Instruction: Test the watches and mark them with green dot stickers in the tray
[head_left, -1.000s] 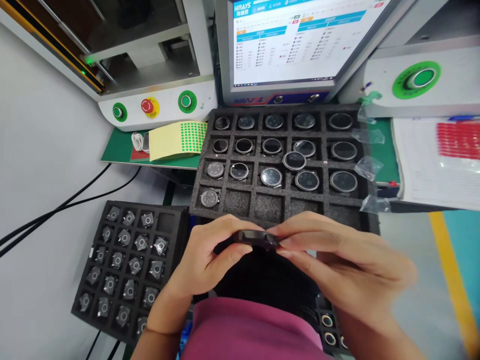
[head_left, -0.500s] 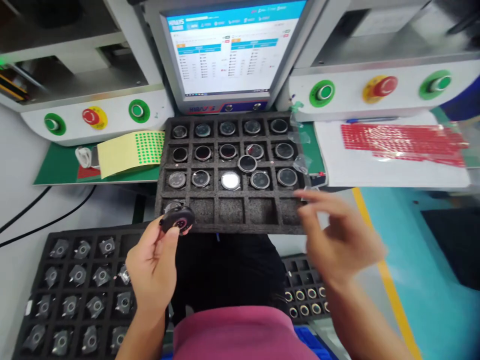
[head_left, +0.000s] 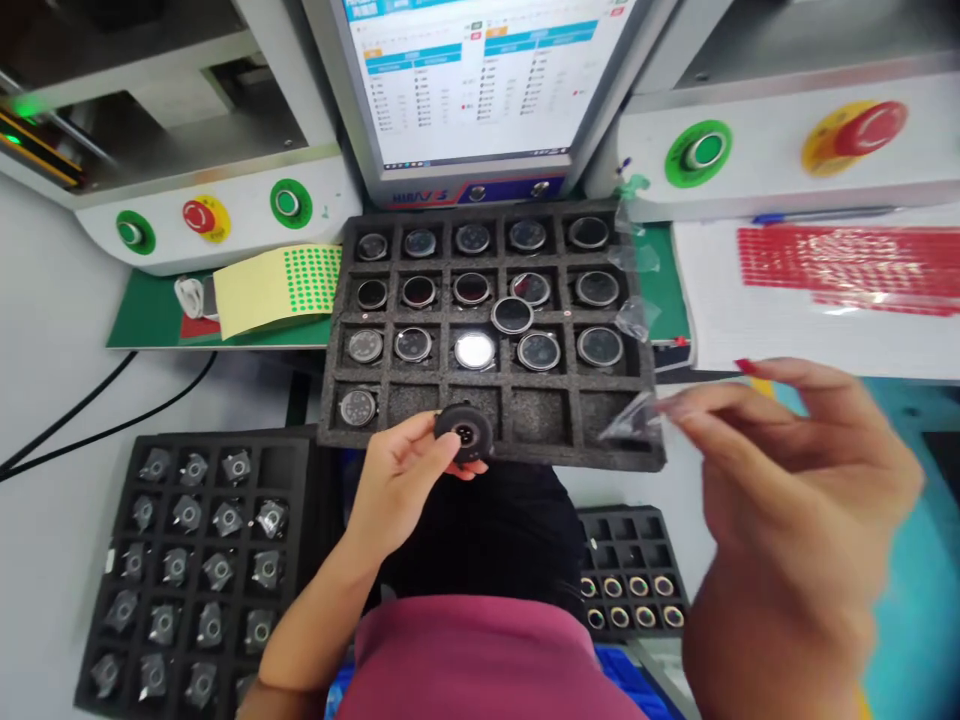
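Lower-left foam tray [head_left: 296, 470]: small grey metal parts, one per cell. Sticker sheet [head_left: 274, 288]: green dots, upper left. Left hand [head_left: 397, 480]: pinches round black disc [head_left: 464, 433] over near edge of centre foam tray [head_left: 495, 452] of round watch faces. Right hand [head_left: 787, 470]: blurred, fingertips pinch clear film [head_left: 634, 420] at tray's right corner.

Two hands are showing: the left hand [head_left: 397, 480] is pinching one round black part [head_left: 464, 433], and the right hand [head_left: 787, 470] is pinching one clear film [head_left: 630, 418]. One large foam tray [head_left: 495, 455] at twelve o'clock is offering twenty pockets, sixteen carrying round parts, with one more disc [head_left: 512, 315] lying on a divider. Three green buttons [head_left: 291, 203] and two red stop buttons [head_left: 199, 215] are showing on the machines. One monitor [head_left: 480, 80] is glowing.
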